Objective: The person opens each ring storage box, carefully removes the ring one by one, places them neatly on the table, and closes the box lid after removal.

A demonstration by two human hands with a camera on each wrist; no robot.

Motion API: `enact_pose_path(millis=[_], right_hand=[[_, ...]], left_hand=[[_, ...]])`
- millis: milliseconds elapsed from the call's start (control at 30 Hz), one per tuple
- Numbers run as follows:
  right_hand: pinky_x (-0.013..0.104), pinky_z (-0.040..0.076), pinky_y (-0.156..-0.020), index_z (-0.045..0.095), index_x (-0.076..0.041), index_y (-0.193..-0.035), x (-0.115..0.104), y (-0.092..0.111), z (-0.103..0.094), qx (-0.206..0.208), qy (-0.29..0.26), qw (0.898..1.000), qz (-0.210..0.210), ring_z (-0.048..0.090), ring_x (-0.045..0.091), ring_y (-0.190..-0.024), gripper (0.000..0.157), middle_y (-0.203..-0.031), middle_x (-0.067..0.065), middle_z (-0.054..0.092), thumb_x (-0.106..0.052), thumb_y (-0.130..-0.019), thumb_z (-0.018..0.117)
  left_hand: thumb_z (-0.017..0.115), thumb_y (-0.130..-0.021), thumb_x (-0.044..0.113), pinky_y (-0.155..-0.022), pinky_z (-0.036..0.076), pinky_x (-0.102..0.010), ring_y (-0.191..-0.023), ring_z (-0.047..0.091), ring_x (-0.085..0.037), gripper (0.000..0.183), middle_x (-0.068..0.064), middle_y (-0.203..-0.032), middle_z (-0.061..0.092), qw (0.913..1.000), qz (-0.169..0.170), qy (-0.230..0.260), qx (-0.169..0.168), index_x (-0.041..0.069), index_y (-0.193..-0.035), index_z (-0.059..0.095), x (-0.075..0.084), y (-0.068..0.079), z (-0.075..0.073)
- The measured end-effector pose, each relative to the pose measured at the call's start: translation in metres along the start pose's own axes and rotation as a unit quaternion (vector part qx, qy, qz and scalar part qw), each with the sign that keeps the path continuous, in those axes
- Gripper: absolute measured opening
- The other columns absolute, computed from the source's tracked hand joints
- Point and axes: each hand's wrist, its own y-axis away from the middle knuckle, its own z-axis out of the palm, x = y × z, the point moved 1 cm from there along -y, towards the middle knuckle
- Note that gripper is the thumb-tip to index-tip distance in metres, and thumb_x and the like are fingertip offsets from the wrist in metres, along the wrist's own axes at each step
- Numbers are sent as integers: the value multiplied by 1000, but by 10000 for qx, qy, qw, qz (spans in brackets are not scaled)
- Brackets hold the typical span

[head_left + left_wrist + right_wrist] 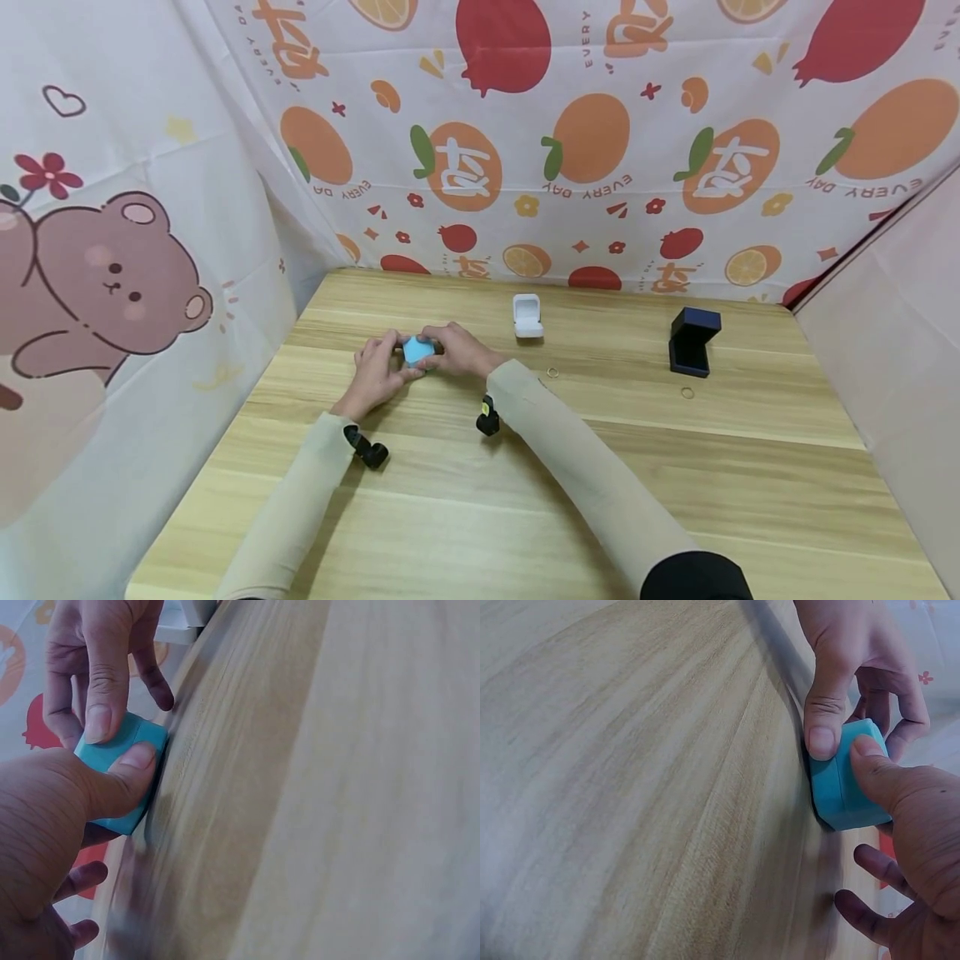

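Both hands hold a small turquoise ring box low over the left part of the table. Its lid is closed, with a seam line along the side of the box in the right wrist view. My left hand pinches it from the left, the thumb on the near face. From the other side, my right hand grips it, also with the thumb on the near face. In the left wrist view both thumbs press the box, one on each side of the seam. The fingers behind it are partly hidden.
An open white ring box stands right of the hands, with a ring in front of it. Farther right sits an open dark blue ring box, another ring before it. Printed cloth hangs behind the wooden table.
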Motion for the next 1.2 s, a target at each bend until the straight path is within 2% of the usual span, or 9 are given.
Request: enact_pose_path(millis=[233, 367, 667, 933, 1200], right_hand=[[27, 49, -96, 62, -16, -130, 0, -2, 0, -50, 35, 10000, -12, 61, 11, -104, 42, -127, 2, 71, -37, -95, 70], [27, 48, -94, 62, -16, -129, 2, -3, 1, -77, 62, 9999, -90, 59, 11, -101, 41, -125, 2, 71, -37, -95, 69], [23, 47, -87, 63, -15, -126, 5, -5, -3, -86, -16, 9999, -143, 59, 11, -96, 39, -119, 1, 73, -37, -95, 70], [26, 45, -91, 62, -19, -128, 3, -4, -6, -209, -78, 9997, 91, 55, 13, -102, 40, -123, -1, 70, -40, -95, 68], [24, 46, -88, 61, -18, -126, 2, -6, -6, -289, -138, 9994, 114, 57, 13, -100, 38, -119, -2, 68, -40, -96, 67]], left_hand=[[84, -84, 22, -105, 17, -63, -120, 44, -42, 55, -24, -134, 63, 10000, -15, 18, 31, 6, -126, 53, -1, 1, -1], [84, -84, 22, -106, 16, -62, -122, 43, -42, 55, -24, -135, 63, 9999, -110, 33, -10, 7, -127, 53, -2, 1, -1], [84, -84, 22, -105, 17, -61, -117, 42, -40, 55, -24, -137, 62, 9999, -72, 93, -92, 7, -127, 52, 0, -3, -1], [84, -84, 23, -105, 18, -61, -118, 42, -40, 57, -24, -136, 62, 9998, -121, 107, -100, 7, -128, 52, 1, -2, -2], [85, -83, 24, -101, 19, -60, -118, 42, -39, 58, -23, -136, 62, 9997, -194, 48, -133, 8, -127, 52, 0, -3, -2]])
